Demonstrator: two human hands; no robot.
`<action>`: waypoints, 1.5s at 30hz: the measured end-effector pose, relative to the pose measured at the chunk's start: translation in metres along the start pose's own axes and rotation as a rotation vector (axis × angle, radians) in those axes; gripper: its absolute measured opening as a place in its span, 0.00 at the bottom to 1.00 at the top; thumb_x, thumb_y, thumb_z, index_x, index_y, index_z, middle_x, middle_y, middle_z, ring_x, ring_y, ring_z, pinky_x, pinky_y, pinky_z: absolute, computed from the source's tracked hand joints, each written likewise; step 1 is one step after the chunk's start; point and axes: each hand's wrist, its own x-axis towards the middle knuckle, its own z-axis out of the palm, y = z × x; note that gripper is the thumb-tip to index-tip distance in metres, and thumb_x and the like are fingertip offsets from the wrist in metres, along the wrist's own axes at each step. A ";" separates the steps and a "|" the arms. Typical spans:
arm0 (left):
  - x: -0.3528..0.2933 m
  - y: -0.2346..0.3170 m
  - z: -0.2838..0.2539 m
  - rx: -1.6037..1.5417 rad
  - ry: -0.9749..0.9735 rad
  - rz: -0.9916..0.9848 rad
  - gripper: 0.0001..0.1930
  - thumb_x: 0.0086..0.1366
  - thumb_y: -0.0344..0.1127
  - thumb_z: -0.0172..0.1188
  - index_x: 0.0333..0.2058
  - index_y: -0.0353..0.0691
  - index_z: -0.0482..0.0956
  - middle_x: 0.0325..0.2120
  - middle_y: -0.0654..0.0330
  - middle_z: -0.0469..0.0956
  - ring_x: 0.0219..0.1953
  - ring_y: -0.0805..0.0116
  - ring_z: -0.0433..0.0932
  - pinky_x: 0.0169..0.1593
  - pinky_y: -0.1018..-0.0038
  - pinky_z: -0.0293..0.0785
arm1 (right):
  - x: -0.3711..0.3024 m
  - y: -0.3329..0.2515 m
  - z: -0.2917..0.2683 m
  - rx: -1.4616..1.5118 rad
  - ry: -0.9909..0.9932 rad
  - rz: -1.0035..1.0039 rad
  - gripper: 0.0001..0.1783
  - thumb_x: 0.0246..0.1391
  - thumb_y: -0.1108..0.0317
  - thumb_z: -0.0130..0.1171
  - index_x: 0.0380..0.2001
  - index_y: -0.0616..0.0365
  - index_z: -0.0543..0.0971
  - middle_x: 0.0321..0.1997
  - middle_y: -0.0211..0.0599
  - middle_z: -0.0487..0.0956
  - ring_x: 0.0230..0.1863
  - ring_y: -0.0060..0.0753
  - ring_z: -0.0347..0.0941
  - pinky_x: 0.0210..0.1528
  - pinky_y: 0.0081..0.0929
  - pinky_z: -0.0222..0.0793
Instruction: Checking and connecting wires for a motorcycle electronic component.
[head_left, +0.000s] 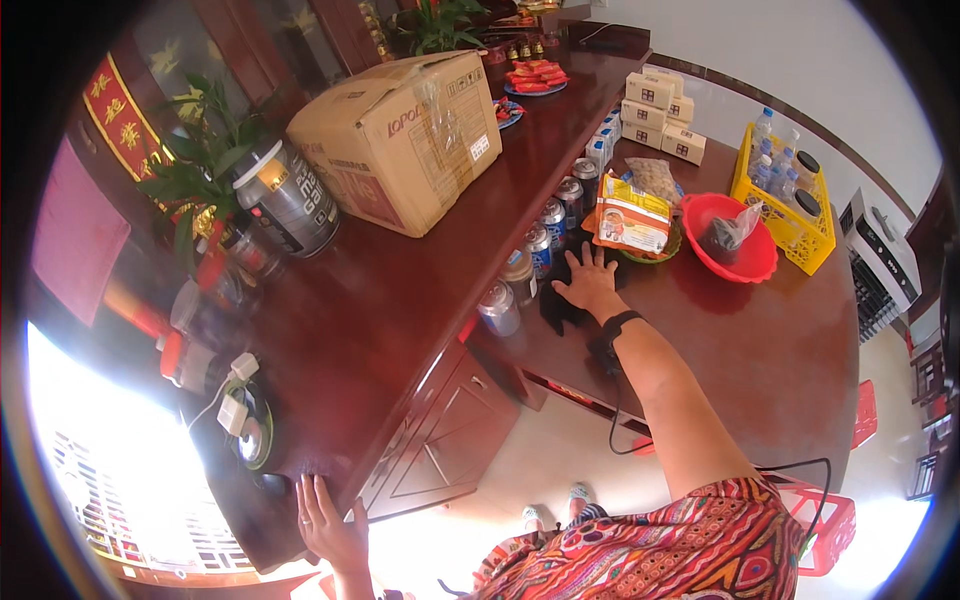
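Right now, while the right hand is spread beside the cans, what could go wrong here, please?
Two risks seem possible. First, the right hand is spread close to the row of cans; a sweep toward the person's left might knock one over, perhaps the silver can at the near end. Second, the orange-and-white packet lies just beyond the fingertips; a forward push could perhaps shift it.

One fisheye view looked down and forward from the wearer's head, above the patterned shirt (650,545). Facing past the right of the cardboard box (385,145), it had the left hand (330,525) nearer than the box and the white wall (800,60) farther off.
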 end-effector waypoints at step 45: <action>0.127 0.033 0.137 -0.056 -0.618 0.057 0.51 0.53 0.47 0.71 0.68 0.40 0.49 0.69 0.43 0.46 0.71 0.43 0.45 0.65 0.43 0.53 | -0.008 0.106 0.014 -0.032 0.007 -0.120 0.66 0.25 0.66 0.80 0.69 0.32 0.51 0.74 0.41 0.49 0.72 0.56 0.49 0.60 0.62 0.62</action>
